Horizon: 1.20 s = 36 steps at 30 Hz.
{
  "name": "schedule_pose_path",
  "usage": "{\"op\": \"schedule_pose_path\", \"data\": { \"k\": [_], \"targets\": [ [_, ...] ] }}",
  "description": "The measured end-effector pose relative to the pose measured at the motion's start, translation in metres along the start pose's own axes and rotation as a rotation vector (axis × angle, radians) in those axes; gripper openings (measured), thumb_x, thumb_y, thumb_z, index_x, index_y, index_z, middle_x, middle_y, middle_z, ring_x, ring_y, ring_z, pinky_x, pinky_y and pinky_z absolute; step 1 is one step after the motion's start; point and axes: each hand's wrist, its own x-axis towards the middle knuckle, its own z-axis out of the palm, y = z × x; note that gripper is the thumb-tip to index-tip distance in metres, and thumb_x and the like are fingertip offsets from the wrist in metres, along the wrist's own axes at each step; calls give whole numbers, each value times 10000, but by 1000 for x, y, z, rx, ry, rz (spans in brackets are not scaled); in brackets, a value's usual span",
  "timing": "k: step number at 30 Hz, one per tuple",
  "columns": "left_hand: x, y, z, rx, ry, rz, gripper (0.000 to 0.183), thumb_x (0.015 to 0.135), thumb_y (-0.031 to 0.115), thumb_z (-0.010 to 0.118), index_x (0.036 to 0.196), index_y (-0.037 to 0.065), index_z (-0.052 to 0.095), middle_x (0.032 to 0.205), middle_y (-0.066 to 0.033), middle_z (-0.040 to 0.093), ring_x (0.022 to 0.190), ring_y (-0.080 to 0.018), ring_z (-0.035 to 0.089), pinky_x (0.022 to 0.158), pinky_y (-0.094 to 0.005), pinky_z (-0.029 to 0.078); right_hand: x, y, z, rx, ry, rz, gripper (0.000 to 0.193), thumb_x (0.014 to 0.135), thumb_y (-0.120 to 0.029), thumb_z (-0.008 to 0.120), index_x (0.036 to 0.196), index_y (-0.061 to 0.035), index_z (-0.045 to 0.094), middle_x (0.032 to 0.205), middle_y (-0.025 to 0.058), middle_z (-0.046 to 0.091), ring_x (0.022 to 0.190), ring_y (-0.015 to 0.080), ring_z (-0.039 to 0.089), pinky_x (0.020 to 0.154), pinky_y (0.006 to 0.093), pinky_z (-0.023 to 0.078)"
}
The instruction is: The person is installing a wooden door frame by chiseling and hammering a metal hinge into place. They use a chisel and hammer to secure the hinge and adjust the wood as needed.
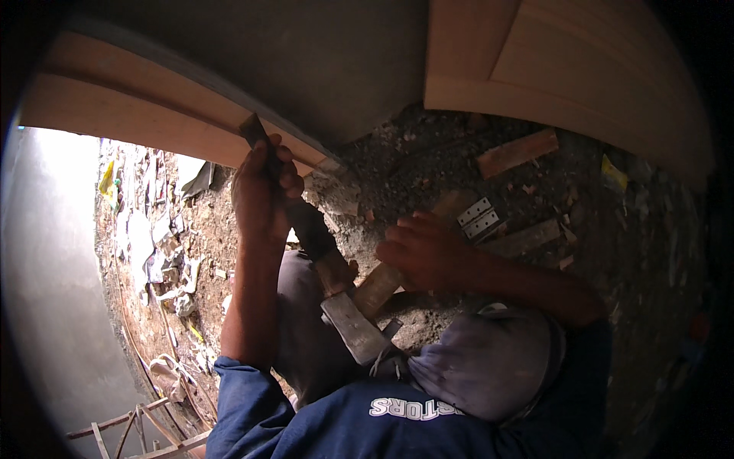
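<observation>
Left hand [264, 183] grips a dark tool [310, 229]; right hand [424, 249] curls at a wooden block [377, 291] — grip unclear.

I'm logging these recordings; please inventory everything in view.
Long tool: 1, mostly black, centre
Flat piece: 1, grey, tool's lower end
Wooden block: 1, tan, centre
Perforated plate: count unclear, silver, right of block
Wood strips: 2+, brown, right
Wooden frame: 1, orange-brown, upper left
Wooden panel: 1, orange-brown, upper right
Flat surface: 1, dark grey, top
Slab: 1, pale grey, left
Litter: many, white and yellow, left
Slatted wood: 1, brown, lower left
Ground: 1, brownish, middle
Shirt: 1, navy, bottom
Trousers: 1, grey, lower middle
Left hand: 1, bare, around tool
Right hand: 1, bare, against block
</observation>
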Motion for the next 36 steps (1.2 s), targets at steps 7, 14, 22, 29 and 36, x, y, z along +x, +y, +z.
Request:
{"op": "schedule_pose_path", "data": {
  "k": [7,14,22,29,36],
  "targets": [
    [6,5,-20,-43,-120,-61,236,1034,227,473,1089,27,587,789,-44,626,527,-112,514,443,-248,386,-3,-4,-3,60,11,-13,330,666,-295,769,916,-159,602,853,38,585,861,249,607,763,436,473],
    [4,6,-18,-24,-104,-54,140,1003,186,520,1075,71,555,805,-44,611,517,-73,453,400,-196,348,7,-11,-2,137,57,-165,387,709,-407,791,920,-148,597,847,31,583,866,247,610,760,450,482],
    [6,9,-16,60,-40,-56,207,1021,211,484,1083,38,577,786,-38,608,526,-98,477,436,-232,365,15,-15,3,0,-26,59,236,742,-320,735,863,-155,617,811,22,564,822,213,598,751,405,471],
    [0,3,-6,-34,-34,-39,211,1010,190,501,1130,32,572,808,-25,585,541,-76,441,461,-219,373,13,-17,-4,28,137,-210,187,767,-295,711,832,-157,603,764,11,548,778,203,594,676,391,479],
    [1,1,-2,-84,-49,-13,222,1008,182,511,1129,5,564,821,-42,591,555,-88,455,465,-226,371,13,-11,-8,144,135,-305,167,787,-295,683,810,-146,611,741,14,535,748,215,584,665,406,477]
  ]
}}
